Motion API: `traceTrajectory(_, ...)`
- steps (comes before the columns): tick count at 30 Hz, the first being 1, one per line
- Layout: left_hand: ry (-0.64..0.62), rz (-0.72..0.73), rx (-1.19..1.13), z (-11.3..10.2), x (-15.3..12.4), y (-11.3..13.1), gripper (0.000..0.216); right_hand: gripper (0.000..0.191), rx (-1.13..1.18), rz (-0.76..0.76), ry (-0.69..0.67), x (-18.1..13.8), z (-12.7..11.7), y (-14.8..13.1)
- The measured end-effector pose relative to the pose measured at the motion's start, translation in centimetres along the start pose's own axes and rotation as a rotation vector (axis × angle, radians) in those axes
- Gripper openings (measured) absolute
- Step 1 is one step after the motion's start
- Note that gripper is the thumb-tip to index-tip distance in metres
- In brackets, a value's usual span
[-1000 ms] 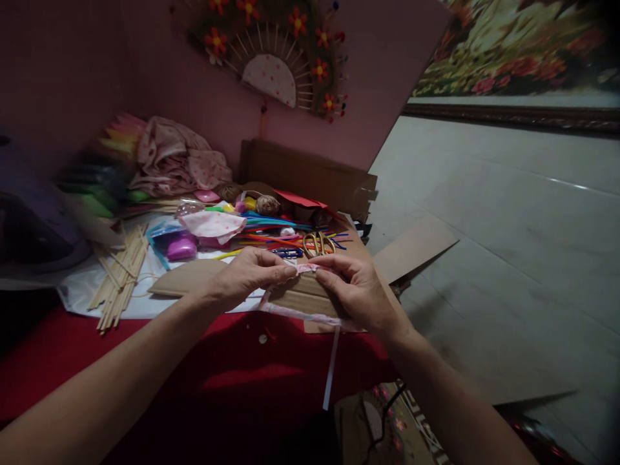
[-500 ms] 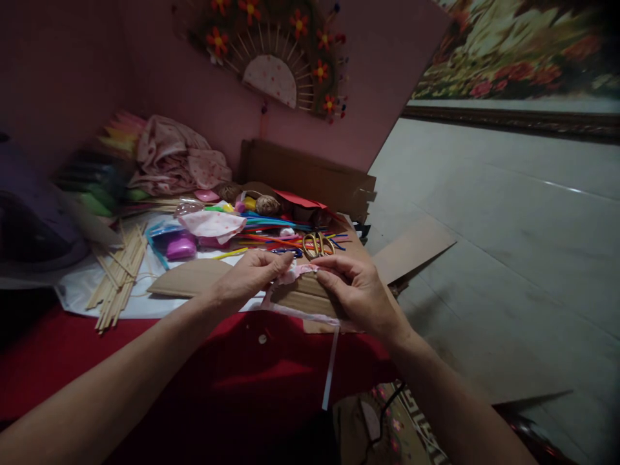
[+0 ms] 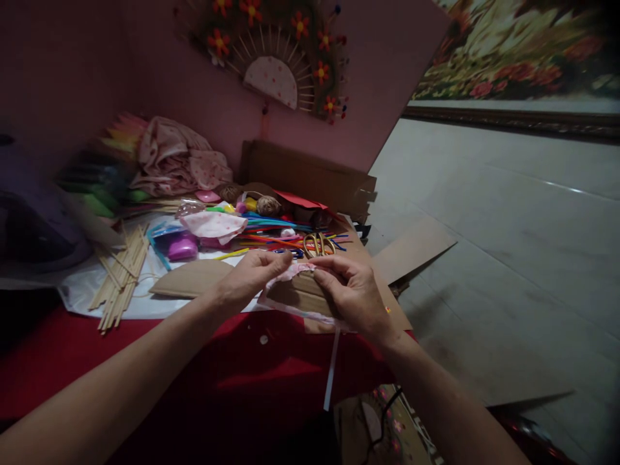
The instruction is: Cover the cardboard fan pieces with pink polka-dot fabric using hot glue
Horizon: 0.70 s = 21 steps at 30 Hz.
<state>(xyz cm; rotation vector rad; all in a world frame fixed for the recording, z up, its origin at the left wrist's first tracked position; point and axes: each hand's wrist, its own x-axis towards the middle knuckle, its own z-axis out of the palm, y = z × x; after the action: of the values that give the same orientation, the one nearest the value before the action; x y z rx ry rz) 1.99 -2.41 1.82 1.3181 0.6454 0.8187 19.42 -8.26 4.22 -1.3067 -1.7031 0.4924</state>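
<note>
Red tablecloth (image 3: 194, 374) below, flat brown cardboard (image 3: 301, 294) with pink fabric edging (image 3: 293, 271) looks light, stiffish, best rim-held: right hand (image 3: 358, 294) pinches there, left hand (image 3: 247, 274)'s narrow, hold unclear.

Dim light overall. Right of the table (image 3: 271, 371), pale tiles (image 3: 489, 258) are brightest, with a thin streak of glare and soft shadows; below its front edge, near-black. At its left end, a purple object (image 3: 36, 174) looks murky and soft.
</note>
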Motion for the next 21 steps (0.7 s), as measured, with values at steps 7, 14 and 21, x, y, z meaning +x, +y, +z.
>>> traceTrajectory(7, -0.021, 0.004, -0.072, -0.47, 0.32, -0.51, 0.045, 0.017, 0.082, 0.061, 0.081, 0.02, -0.7, 0.39)
traceTrajectory(14, -0.092, 0.016, 0.003, -0.66, 0.37, -0.6, 0.031, 0.015, 0.106, 0.077, 0.122, -0.41, -0.53, 0.56)
traceTrajectory(21, -0.087, 0.052, -0.084, -0.47, 0.18, -0.46, 0.036, 0.016, 0.169, 0.125, 0.127, -0.4, -0.63, 0.94)
